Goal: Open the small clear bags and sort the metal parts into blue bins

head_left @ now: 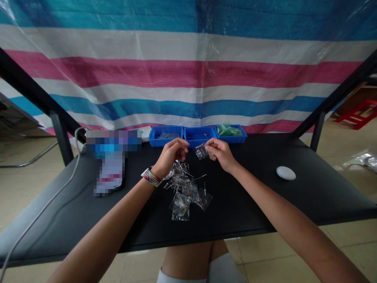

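Note:
My right hand (219,153) pinches a small clear plastic bag (201,151) above the black table (265,196), its fingers closed on the bag's right edge. My left hand (172,155), with a colourful band on the wrist, hovers just left of the bag with fingers curled together; whether it holds something small I cannot make out. Below both hands lies a pile of small clear bags and loose thin metal pins (185,188).
Three blue trays (200,135) stand in a row at the table's far edge, the right one holding green pieces. A white round object (285,173) lies at the right. A blurred-out item (113,157) and a grey cable (44,208) lie at the left. A striped tarp hangs behind.

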A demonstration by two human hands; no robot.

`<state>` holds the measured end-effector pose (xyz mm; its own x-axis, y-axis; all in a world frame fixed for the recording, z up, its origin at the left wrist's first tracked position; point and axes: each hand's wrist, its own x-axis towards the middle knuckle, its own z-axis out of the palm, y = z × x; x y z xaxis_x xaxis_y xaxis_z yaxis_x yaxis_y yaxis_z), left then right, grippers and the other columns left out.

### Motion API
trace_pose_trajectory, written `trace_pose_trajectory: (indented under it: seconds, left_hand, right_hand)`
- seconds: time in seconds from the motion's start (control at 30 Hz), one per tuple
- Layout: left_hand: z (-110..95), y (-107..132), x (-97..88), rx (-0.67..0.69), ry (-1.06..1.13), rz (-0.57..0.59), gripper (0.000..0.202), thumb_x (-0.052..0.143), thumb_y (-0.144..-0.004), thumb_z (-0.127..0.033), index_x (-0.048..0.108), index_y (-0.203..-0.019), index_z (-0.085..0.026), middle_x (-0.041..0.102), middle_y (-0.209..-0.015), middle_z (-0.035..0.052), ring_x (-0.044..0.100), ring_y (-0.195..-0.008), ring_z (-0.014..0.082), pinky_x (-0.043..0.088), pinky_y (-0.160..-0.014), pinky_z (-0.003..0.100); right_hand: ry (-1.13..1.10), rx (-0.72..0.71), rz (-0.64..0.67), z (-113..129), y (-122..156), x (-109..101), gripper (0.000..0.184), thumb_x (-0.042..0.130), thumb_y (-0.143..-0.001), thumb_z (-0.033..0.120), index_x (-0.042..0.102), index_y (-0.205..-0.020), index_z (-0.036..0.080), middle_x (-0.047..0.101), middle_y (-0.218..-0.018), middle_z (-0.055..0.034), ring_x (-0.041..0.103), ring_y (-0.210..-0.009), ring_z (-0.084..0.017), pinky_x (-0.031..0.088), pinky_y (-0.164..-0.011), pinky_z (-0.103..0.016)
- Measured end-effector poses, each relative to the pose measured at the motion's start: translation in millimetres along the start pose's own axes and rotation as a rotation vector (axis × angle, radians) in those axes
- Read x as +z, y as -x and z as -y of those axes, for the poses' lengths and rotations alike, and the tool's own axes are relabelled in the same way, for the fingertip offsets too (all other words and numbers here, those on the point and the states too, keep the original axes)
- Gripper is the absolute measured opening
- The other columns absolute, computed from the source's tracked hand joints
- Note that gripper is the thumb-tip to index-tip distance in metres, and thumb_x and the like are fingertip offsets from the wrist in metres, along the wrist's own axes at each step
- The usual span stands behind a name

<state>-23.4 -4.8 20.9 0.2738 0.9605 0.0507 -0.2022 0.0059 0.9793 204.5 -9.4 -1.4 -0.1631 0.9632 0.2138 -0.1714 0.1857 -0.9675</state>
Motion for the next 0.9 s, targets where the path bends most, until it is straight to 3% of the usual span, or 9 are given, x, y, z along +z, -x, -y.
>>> trace_pose_trajectory:
  seconds: [0.13, 0.27, 0.37, 0.5, 0.63, 0.77, 0.9]
  left_hand:
    - [2, 4, 4.2, -0.067, -0.044, 0.12, 0.034, 0.069, -0.091, -0.049, 0.068, -0.098, -0.017, 0.065, -0.071, 0.0003, 0.058, -0.048, 0.0111, 0.046, -0.046, 0.022]
    - [1, 4, 3.2, -0.107, 0.01, 0.127, 0.042, 0.068, -0.093, -0.055, 0.067, -0.103, -0.015, 0.073, -0.083, 0.0064, 0.068, -0.056, 0.0149, 0.053, -0.052, 0.025]
    - [1, 4, 1.8, -0.085, 0.031, 0.098, 0.038, 0.075, -0.089, -0.05, 0.066, -0.101, -0.015, 0.074, -0.092, 0.0072, 0.074, -0.067, 0.0165, 0.057, -0.059, 0.025]
    - [3, 3, 2.0, 0.041, -0.073, 0.069, 0.037, 0.088, -0.079, -0.037, 0.066, -0.099, -0.016, 0.071, -0.09, 0.0025, 0.072, -0.069, 0.0134, 0.057, -0.061, 0.022]
    - [5, 2, 3.5, 0.148, -0.142, 0.071, 0.041, 0.087, -0.08, -0.036, 0.063, -0.108, -0.017, 0.07, -0.091, 0.0019, 0.071, -0.068, 0.0132, 0.058, -0.062, 0.024]
    - [6, 3, 4.2, 0.161, -0.141, 0.066, 0.053, 0.087, -0.08, -0.034, 0.058, -0.122, -0.019, 0.07, -0.089, 0.0004, 0.072, -0.068, 0.014, 0.059, -0.063, 0.025]
    - [7, 3, 3.9, 0.09, -0.148, 0.066, 0.039, 0.079, -0.087, -0.045, 0.066, -0.108, -0.016, 0.069, -0.087, 0.0025, 0.071, -0.068, 0.0139, 0.058, -0.063, 0.024]
  right_hand:
    - [-0.053, -0.013, -0.051, -2, 7, 20, 0.031, 0.084, -0.079, 0.048, 0.069, -0.087, 0.023, 0.045, -0.049, 0.0115, 0.034, -0.039, -0.006, 0.028, -0.041, -0.022]
    - [-0.016, -0.036, -0.034, 1, 14, 27, 0.03, 0.084, -0.081, 0.049, 0.072, -0.092, 0.022, 0.072, -0.069, 0.0019, 0.061, -0.048, -0.012, 0.048, -0.049, -0.025]
    - [-0.03, -0.048, -0.04, 0, 14, 27, 0.031, 0.085, -0.079, 0.048, 0.073, -0.091, 0.022, 0.077, -0.083, -0.0013, 0.073, -0.063, -0.016, 0.057, -0.059, -0.028]
    - [-0.041, -0.035, -0.061, -6, 13, 26, 0.035, 0.085, -0.078, 0.05, 0.071, -0.092, 0.021, 0.075, -0.086, -0.0012, 0.074, -0.066, -0.017, 0.06, -0.059, -0.028]
    - [-0.088, 0.005, -0.071, -11, 12, 27, 0.047, 0.092, -0.072, 0.043, 0.065, -0.106, 0.024, 0.074, -0.091, 0.0007, 0.074, -0.065, -0.017, 0.062, -0.059, -0.03]
    - [-0.113, 0.028, -0.059, -14, 12, 29, 0.058, 0.094, -0.07, 0.039, 0.062, -0.116, 0.026, 0.073, -0.085, 0.0037, 0.073, -0.064, -0.017, 0.064, -0.062, -0.033]
    - [-0.062, -0.019, -0.107, -15, 12, 29, 0.045, 0.094, -0.07, 0.044, 0.068, -0.099, 0.022, 0.074, -0.087, -0.0002, 0.071, -0.067, -0.017, 0.063, -0.066, -0.034]
